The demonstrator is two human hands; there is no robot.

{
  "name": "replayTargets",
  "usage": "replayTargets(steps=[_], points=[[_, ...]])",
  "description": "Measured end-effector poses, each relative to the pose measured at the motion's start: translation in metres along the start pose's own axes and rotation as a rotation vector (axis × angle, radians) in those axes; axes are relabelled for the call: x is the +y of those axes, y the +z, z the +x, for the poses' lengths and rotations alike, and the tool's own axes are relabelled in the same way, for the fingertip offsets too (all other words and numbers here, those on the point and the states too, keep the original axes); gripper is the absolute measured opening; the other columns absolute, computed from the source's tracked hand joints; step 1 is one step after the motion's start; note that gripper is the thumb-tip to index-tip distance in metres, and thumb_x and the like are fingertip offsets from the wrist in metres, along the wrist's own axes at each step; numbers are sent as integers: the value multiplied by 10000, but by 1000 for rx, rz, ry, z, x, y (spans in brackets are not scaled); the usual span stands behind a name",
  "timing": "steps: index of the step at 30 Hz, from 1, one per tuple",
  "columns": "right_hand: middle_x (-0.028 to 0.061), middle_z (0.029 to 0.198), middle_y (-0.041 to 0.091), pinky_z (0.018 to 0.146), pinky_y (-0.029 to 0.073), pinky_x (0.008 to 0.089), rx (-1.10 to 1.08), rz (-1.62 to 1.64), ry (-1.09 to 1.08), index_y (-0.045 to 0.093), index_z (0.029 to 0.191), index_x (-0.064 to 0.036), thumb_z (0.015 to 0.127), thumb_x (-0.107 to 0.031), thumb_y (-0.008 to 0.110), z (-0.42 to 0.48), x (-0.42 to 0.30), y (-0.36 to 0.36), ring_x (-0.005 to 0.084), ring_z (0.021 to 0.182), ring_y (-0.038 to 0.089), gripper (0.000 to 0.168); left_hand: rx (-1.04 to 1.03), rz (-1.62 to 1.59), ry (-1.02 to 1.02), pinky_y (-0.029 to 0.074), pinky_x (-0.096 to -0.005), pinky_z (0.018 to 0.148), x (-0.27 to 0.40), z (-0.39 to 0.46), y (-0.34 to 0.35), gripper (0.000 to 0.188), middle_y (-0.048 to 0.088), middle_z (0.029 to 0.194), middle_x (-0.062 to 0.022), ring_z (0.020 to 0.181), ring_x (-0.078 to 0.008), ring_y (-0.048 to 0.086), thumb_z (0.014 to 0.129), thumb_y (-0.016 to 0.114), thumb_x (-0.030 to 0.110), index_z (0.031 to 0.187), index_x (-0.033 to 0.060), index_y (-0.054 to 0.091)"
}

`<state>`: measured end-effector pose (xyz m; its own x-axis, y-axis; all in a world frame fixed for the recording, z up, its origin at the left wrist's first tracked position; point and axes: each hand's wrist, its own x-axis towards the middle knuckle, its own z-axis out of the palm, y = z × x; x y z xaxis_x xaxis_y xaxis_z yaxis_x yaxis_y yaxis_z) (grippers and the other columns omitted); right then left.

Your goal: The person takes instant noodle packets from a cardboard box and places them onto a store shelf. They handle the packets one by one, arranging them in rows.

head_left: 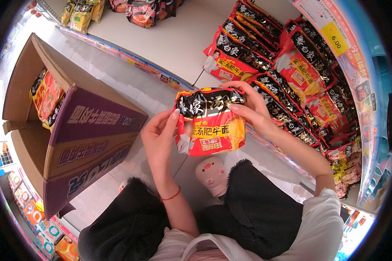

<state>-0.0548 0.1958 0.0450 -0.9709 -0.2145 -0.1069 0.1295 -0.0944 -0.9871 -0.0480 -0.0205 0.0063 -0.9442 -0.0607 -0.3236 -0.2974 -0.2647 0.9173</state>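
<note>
Between my two hands is a red and black instant noodle packet (212, 130), its printed front turned up towards me. My left hand (161, 130) pinches its left edge, thumb on the front. On the other side, my right hand (253, 107) grips the upper right corner, with the thumb over the black band and fingers behind. Beyond the packet, rows of matching noodle packets (238, 55) stand on a pale store shelf (170, 42), and more packets (317, 65) are stacked to the right.
An open cardboard carton (94, 140) stands on the tiled floor at the left, with an orange and black noodle packet (47, 98) inside. A price strip (336, 36) edges the shelf above right. Yellow noodle packets (81, 16) sit at the far left of the shelf.
</note>
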Motion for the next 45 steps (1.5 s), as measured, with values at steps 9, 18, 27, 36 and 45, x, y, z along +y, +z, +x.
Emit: replayTargets(steps=[9,18,27,36,45], points=[[67,980,587,718,481,225,15,-56,2,421,1173,-28,813,-37,610,2,4,0,99,849,582,407,82,-12,130,460,-195,603,-3,1,-5,68,654,809,-76,660,-69,574,820,608,42,857,-15,614],[60,908,578,644,479,224,-36,-272,-4,441,1036,-14,868,-44,535,2,5,-8,75,777,551,195,49,-295,190,443,-197,571,-4,1,-13,81,602,770,-34,645,-69,550,871,541,66,808,59,490],[33,631,521,493,400,224,116,-488,-223,523,778,18,866,-68,543,4,-1,-5,64,542,494,124,-16,-519,72,403,-187,581,0,0,-32,92,592,737,-27,631,-56,525,877,534,68,794,54,496],[9,654,509,490,451,213,74,-498,-87,451,765,-10,923,-115,466,-4,1,-11,83,580,579,191,112,-492,304,442,-193,568,11,-2,-22,71,619,761,-62,598,-65,544,855,561,51,806,27,515],[-39,693,414,518,380,167,153,-524,-178,484,811,-10,928,-93,458,-3,-9,-15,2,596,401,145,-215,-277,-48,384,-207,726,3,-4,-31,180,557,944,-48,822,-67,494,880,536,182,874,9,584]])
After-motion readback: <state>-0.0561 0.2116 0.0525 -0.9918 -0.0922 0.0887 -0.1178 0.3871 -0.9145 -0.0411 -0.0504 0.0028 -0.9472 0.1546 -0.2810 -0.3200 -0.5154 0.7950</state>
